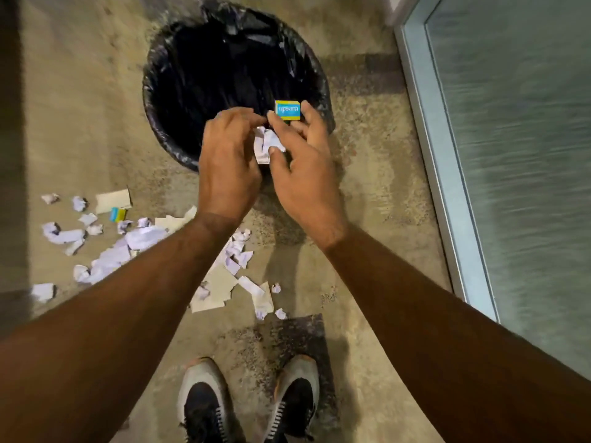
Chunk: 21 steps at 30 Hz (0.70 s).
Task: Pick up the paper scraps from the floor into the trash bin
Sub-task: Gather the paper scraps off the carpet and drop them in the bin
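A round trash bin (pixel 153 100) lined with a black bag stands on the floor ahead of me. Both hands hover over its near rim. My left hand (pixel 228 164) and my right hand (pixel 303 167) together hold crumpled white paper scraps (pixel 267 143). A small blue and yellow card piece (pixel 287 110) sits between the right hand's fingertips, over the bin's opening. Several white and tan paper scraps (pixel 140 238) lie scattered on the floor to the left, partly hidden under my left forearm. A second blue and yellow piece (pixel 117 214) lies among them.
My two shoes (pixel 249 401) stand on the speckled tan floor below the hands. A frosted glass panel with a pale metal frame (pixel 447 187) runs along the right side. A dark vertical edge (pixel 11 139) borders the left.
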{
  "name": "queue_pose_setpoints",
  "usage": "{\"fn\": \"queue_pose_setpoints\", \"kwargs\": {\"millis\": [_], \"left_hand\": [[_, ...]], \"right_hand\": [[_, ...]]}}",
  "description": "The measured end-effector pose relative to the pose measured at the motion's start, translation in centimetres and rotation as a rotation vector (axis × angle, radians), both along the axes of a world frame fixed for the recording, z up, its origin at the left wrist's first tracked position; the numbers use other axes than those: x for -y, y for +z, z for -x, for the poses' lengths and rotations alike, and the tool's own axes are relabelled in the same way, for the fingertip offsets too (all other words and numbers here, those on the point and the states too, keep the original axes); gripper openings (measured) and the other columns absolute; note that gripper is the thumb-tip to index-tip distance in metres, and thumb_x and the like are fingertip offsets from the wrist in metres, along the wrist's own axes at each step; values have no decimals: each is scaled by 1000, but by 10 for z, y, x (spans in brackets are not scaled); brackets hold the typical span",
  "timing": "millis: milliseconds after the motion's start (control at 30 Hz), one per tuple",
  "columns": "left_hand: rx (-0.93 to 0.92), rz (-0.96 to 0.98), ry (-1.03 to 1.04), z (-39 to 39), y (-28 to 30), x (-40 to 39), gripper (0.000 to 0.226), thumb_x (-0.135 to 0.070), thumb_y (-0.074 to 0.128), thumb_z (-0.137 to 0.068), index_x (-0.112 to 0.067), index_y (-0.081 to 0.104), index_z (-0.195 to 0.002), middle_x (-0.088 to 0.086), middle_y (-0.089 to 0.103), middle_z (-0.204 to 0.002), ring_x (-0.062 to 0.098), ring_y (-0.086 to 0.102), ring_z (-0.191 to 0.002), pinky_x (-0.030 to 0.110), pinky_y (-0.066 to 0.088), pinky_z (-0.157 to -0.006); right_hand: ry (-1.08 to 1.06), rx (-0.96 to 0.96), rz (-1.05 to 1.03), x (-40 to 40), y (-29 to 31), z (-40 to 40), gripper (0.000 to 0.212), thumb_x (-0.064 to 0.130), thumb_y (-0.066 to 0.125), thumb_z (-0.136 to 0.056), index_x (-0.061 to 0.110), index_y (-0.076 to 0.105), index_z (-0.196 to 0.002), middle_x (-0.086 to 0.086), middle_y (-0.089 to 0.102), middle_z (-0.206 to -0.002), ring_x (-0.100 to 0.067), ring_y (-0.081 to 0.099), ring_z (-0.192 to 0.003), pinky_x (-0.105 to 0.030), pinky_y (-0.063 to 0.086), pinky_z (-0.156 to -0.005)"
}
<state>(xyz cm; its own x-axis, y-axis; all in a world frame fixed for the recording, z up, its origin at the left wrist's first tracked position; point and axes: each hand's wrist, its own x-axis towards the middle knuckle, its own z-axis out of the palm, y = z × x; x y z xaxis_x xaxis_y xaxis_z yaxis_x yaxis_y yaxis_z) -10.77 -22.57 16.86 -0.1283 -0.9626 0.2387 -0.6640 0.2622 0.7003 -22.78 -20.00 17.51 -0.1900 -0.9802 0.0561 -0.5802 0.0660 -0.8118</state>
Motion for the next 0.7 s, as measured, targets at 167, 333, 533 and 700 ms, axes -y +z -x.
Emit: {"fn": "queue_pose_setpoints", "kwargs": {"millis": [167,333,533,700], "left_hand": [[46,-74,-38,-19,-7,4,49,1,42,-91,-15,64,-132,7,51,-152,26,32,-152,46,22,-125],[126,44,-6,-40,-20,-39,41,6,50,-88,-8,67,-123,14,56,-130,30,49,-124,35,43,-102],[273,-85,-30,-70,-62,-108,34,2,57,-92,-9,63,-123,16,53,-120,34,48,-111,42,39,-86],[372,-405,-190,-93,-122,-148,41,-7,67,-94,-11,56,-133,14,53,-125,35,54,-114,45,51,-89]], "right_hand": [[48,-78,-33,-9,-12,-4,49,6,57,-99,19,55,-146,-11,21,-167,-22,33,-149,-38,40,-118],[-10,-276,-10,-58,-40,-8,52,14,59,-95,11,51,-147,-13,32,-161,-28,34,-148,-44,38,-118],[66,-442,-187,-135,-95,-2,59,23,60,-97,13,43,-152,-17,32,-159,-33,46,-137,-48,45,-110],[241,-514,-555,-185,-155,-12,81,22,73,-90,20,28,-158,-16,32,-158,-32,46,-136,-44,53,-102]]}}
